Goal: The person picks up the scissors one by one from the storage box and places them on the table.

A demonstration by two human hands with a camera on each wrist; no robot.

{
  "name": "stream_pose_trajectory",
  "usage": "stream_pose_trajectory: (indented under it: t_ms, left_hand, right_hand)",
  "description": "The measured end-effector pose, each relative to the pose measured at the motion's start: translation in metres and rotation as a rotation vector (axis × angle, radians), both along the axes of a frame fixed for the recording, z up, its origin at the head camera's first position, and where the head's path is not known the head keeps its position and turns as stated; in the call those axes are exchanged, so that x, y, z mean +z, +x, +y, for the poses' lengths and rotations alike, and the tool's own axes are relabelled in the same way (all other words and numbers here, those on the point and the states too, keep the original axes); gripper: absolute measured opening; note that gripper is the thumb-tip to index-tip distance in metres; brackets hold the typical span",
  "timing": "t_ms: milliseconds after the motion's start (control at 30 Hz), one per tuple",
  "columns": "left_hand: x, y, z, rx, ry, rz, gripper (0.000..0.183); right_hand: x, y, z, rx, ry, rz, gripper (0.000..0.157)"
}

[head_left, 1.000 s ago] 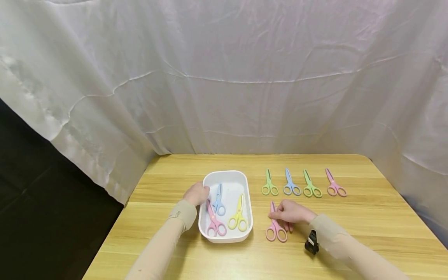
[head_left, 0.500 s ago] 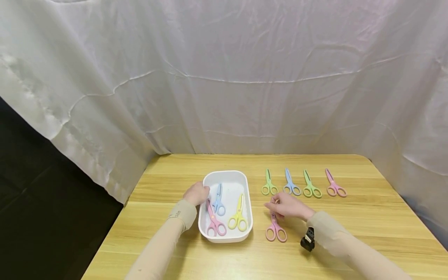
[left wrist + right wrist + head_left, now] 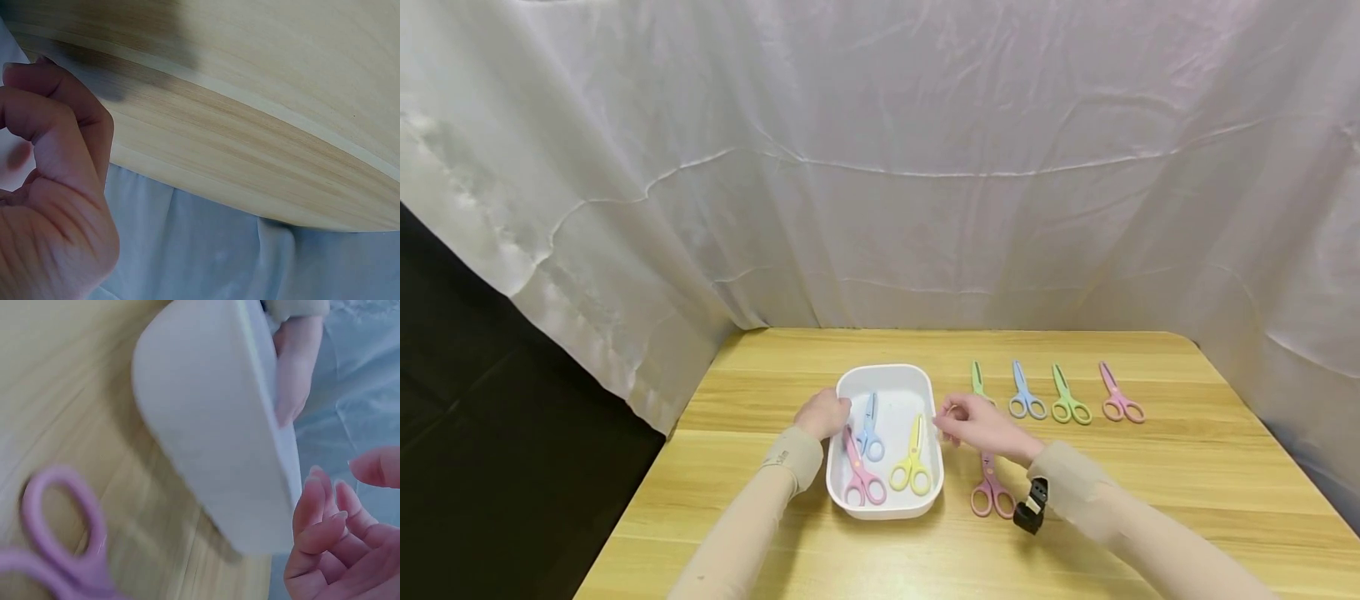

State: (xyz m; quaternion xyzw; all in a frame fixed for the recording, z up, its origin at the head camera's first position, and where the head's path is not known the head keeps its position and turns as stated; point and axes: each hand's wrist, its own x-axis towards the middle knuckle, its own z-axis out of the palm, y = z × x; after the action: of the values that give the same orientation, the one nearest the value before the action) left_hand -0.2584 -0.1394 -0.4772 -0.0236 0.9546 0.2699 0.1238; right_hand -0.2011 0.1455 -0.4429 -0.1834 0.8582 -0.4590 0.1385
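My left hand (image 3: 823, 414) grips the left wall of a white plastic bin (image 3: 886, 508), its fingers curled over the rim. In the left wrist view those fingers (image 3: 56, 125) bend around the bin's edge. Inside the bin lie pink scissors (image 3: 863, 479), blue scissors (image 3: 870, 437) and yellow scissors (image 3: 912, 467). My right hand (image 3: 981, 422) hovers beside the bin's right rim, holding nothing. Its thumb and bent fingers stand apart in the right wrist view. Below its wrist, another pair of pink scissors (image 3: 990, 487) lies on the table, blades partly hidden by the hand.
Along the back right of the wooden table (image 3: 1187, 483) lie several scissors in a row: green scissors (image 3: 977, 379), partly behind my right hand, blue scissors (image 3: 1024, 396), more green scissors (image 3: 1066, 400) and pink scissors (image 3: 1117, 398). A grey curtain (image 3: 925, 250) hangs behind the table.
My right hand has let go of the pink scissors on the table and moved up and left to the bin's right rim. My left hand and the bin stay in place.
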Motion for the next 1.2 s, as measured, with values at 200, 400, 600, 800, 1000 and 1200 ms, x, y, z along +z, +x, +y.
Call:
stream_pose_trajectory:
  t_ms: [200, 400, 600, 800, 1000, 1200]
  left_hand:
    - [-0.002, -0.002, -0.001, -0.007, -0.012, 0.004, 0.052]
    - [-0.004, -0.003, -0.001, -0.017, -0.019, 0.016, 0.052]
    - [-0.003, -0.002, -0.001, -0.006, -0.022, 0.019, 0.051]
    - [-0.001, -0.001, 0.001, 0.001, -0.029, 0.015, 0.050]
    - [0.002, 0.001, 0.001, -0.003, -0.022, 0.011, 0.046]
    - [0.000, 0.000, 0.001, 0.000, -0.010, 0.011, 0.045]
  right_hand:
    - [0.007, -0.002, -0.019, -0.005, -0.095, -0.084, 0.020]
    - [0.011, -0.008, -0.041, 0.006, -0.143, -0.113, 0.021]
    - [0.017, -0.013, -0.062, -0.043, -0.205, -0.148, 0.027]
    - [0.015, -0.023, -0.081, -0.119, -0.325, -0.235, 0.028]
    - [0.011, -0.030, -0.098, -0.206, -0.413, -0.266, 0.030]
    - [0.006, -0.036, -0.109, -0.281, -0.422, -0.262, 0.032]
